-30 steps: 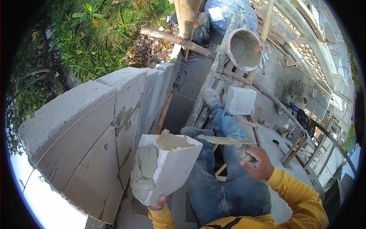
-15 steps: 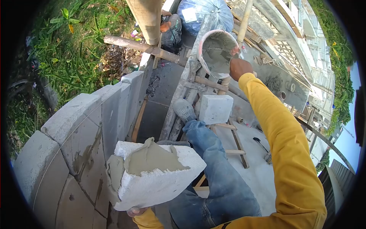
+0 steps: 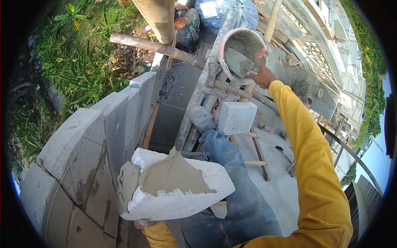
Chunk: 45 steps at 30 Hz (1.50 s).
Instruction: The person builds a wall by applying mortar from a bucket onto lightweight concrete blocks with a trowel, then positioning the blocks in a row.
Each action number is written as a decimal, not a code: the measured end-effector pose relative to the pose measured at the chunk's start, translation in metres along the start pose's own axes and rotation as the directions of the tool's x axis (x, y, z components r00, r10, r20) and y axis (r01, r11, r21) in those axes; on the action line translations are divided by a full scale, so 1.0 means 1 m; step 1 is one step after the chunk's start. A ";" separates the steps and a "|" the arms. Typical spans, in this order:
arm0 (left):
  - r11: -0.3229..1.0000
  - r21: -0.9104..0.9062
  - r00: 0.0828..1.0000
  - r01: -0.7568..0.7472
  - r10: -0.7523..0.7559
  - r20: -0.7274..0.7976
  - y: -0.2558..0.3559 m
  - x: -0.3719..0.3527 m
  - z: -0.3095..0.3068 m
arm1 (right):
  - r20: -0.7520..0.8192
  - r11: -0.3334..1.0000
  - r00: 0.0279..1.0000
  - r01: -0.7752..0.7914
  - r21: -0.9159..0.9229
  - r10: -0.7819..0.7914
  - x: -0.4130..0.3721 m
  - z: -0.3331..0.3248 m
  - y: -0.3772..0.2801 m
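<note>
My left hand [image 3: 144,223] is under a white block [image 3: 178,206], holding it up at the lower middle. Grey mortar [image 3: 175,175] covers part of the block's top and its left end. At the upper right, my right hand [image 3: 262,77] is closed at the rim of a round bucket [image 3: 222,56], gripping a trowel whose flat blade [image 3: 239,62] lies in the mortar inside. The trowel's handle is mostly hidden by my fingers. A second white block [image 3: 237,117] stands below the bucket.
A curved block wall [image 3: 95,144] runs along the left. A bamboo pole [image 3: 159,20] rises at the top, crossed by another pole [image 3: 182,54]. Another person's leg [image 3: 188,31] shows near a blue plastic bag [image 3: 227,14]. My foot [image 3: 201,118] rests by wooden planks.
The trowel blade now shows in the bucket, with my right hand slightly lower and to the right. The mortar-covered block has shifted a little to the right in view.
</note>
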<state>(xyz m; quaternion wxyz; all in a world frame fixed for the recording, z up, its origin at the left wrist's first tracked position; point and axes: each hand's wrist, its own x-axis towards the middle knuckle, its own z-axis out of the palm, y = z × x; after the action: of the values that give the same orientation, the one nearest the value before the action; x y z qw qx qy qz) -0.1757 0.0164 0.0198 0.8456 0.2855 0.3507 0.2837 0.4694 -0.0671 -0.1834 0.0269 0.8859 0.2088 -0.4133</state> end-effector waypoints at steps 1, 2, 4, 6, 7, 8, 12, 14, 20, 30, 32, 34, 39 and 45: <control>0.981 -0.194 0.999 0.006 0.000 0.032 0.000 0.006 0.005 | 0.065 0.992 0.997 -0.054 0.114 0.047 -0.001 -0.002 0.013; 0.924 -0.381 0.998 0.024 0.000 0.064 0.001 0.013 0.010 | 0.136 0.968 0.987 -0.116 0.221 0.087 -0.002 -0.002 0.024; 0.907 -0.419 0.999 0.045 -0.040 0.021 0.005 0.022 0.027 | 0.105 0.945 0.994 -0.018 0.325 -0.017 -0.020 0.003 0.037; 0.913 -0.404 0.998 0.060 -0.067 -0.004 0.008 0.042 0.052 | 0.095 0.896 0.993 0.024 0.443 -0.073 -0.050 0.011 0.041; 0.915 -0.398 0.994 0.066 -0.093 -0.050 0.009 0.044 0.057 | 0.104 0.861 0.991 0.016 0.508 -0.080 -0.070 0.010 0.041; 0.917 -0.393 0.989 0.070 -0.116 -0.094 0.010 0.045 0.060 | 0.110 0.822 0.990 0.010 0.569 -0.089 -0.093 0.008 0.037; 0.907 -0.416 0.969 0.072 -0.163 -0.187 0.013 0.050 0.076 | -0.041 0.841 0.951 0.289 0.457 -0.305 -0.195 -0.005 0.023; 0.902 -0.428 0.962 0.055 -0.163 -0.220 0.011 0.043 0.073 | 0.087 0.780 0.941 0.216 0.587 -0.326 -0.252 -0.019 0.019; 0.947 -0.321 0.938 -0.032 -0.083 -0.336 0.028 0.044 0.104 | -0.147 0.756 0.820 0.569 0.323 -0.554 -0.386 -0.044 -0.038; 0.917 -0.385 0.949 -0.103 -0.025 -0.315 0.045 0.032 0.127 | -0.271 0.667 0.681 0.728 0.156 -0.680 -0.462 -0.062 -0.050; 0.898 -0.426 0.953 -0.114 -0.022 -0.302 0.047 0.030 0.129 | -0.274 0.650 0.668 0.741 0.169 -0.691 -0.461 -0.067 -0.038; 0.887 -0.454 0.976 -0.083 -0.019 -0.217 0.046 0.029 0.127 | -0.297 0.645 0.674 0.737 0.202 -0.677 -0.450 -0.075 -0.043; 0.778 -0.624 0.997 -0.072 0.077 -0.019 0.037 0.023 0.115 | -0.294 0.591 0.631 0.776 0.223 -0.718 -0.412 -0.071 -0.075; 0.652 -0.757 0.981 -0.043 0.172 0.092 0.023 0.015 0.109 | -0.279 0.423 0.523 0.837 0.348 -0.805 -0.379 -0.037 -0.130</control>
<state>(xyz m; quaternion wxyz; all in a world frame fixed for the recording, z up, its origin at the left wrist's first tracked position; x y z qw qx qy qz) -0.0908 0.0117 0.0935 0.8941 -0.0475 0.1177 0.4295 0.2286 -0.0721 0.1394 -0.3865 0.6655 0.5148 -0.3778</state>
